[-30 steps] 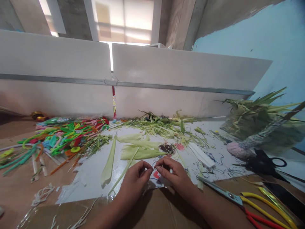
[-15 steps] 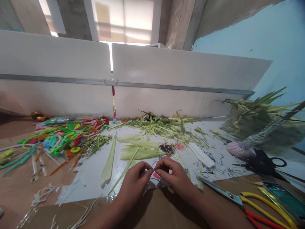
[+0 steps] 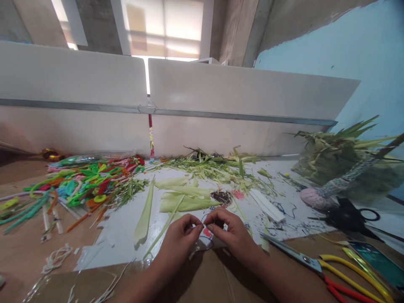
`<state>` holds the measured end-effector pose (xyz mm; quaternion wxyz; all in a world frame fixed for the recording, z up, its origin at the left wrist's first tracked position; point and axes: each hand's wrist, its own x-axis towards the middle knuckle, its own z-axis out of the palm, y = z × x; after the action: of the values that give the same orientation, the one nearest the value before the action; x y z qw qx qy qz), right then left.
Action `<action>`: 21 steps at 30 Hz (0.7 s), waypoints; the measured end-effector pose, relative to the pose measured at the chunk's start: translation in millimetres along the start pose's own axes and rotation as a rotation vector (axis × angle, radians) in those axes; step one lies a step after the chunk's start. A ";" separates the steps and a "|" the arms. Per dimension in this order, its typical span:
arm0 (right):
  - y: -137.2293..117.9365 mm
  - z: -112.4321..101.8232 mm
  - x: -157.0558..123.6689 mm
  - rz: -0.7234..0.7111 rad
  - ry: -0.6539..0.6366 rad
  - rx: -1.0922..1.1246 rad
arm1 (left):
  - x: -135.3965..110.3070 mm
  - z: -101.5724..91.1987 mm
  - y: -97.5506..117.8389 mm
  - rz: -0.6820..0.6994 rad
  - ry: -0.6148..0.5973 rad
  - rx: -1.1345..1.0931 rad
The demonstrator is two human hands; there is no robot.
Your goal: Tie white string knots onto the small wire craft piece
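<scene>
My left hand (image 3: 181, 237) and my right hand (image 3: 232, 233) meet over the front edge of the white sheet (image 3: 120, 233). Thumb and forefinger of each are pinched together, fingertips almost touching. Between them runs a thin dark blue-and-white string (image 3: 212, 244), part of which curves below the fingers; its exact grip is hard to see. A red patch (image 3: 206, 232) shows just beneath the fingertips. Pale green corn husks (image 3: 186, 203) lie flat beyond my hands, beside a small dark brown clump (image 3: 221, 196). Another long husk (image 3: 145, 216) rests to the left.
Large scissors (image 3: 303, 257) with yellow and red handles lie at right, near a phone (image 3: 375, 261) and black scissors (image 3: 344, 216). Colourful pipe cleaners (image 3: 88, 181) are heaped at left. Husk scraps (image 3: 214, 166) line the white partition (image 3: 240, 134). A bag of husks (image 3: 325, 158) stands far right.
Both hands keep nearly the same place and pinch. Only slight finger movement shows, with the right fingers shifting a little left.
</scene>
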<state>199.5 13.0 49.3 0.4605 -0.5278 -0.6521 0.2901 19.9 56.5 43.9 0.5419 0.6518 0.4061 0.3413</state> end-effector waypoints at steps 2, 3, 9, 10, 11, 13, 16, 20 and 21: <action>-0.3 -0.1 0.0 0.012 0.004 0.007 | -0.2 0.4 1.2 -0.010 0.002 -0.019; -0.4 -0.1 0.1 0.022 0.007 0.013 | -0.2 0.5 1.5 -0.009 0.009 -0.021; 4.1 1.5 -0.7 0.062 0.029 0.061 | 0.4 -0.5 -0.1 0.024 0.045 0.051; 5.1 1.9 -0.9 0.064 0.031 0.063 | 0.4 -0.7 -0.7 0.026 0.043 0.060; 5.8 2.1 -1.0 0.065 0.034 0.064 | 0.2 -0.7 -1.2 0.028 0.039 0.065; 5.8 2.3 -1.0 0.064 0.033 0.069 | -0.3 -0.5 -2.3 0.034 0.030 0.067; 2.9 1.8 -0.7 0.053 0.029 0.070 | -1.1 0.1 -3.7 0.048 0.022 0.064; -0.7 1.1 -0.5 0.033 0.023 0.046 | -0.9 0.6 -6.8 0.039 0.018 0.069; -1.0 1.0 -0.5 0.024 0.025 0.039 | -0.7 0.6 -7.7 0.035 0.014 0.072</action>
<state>198.2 12.4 49.6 0.4753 -0.5301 -0.6342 0.3014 18.8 56.3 36.2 0.5095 0.6754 0.4104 0.3403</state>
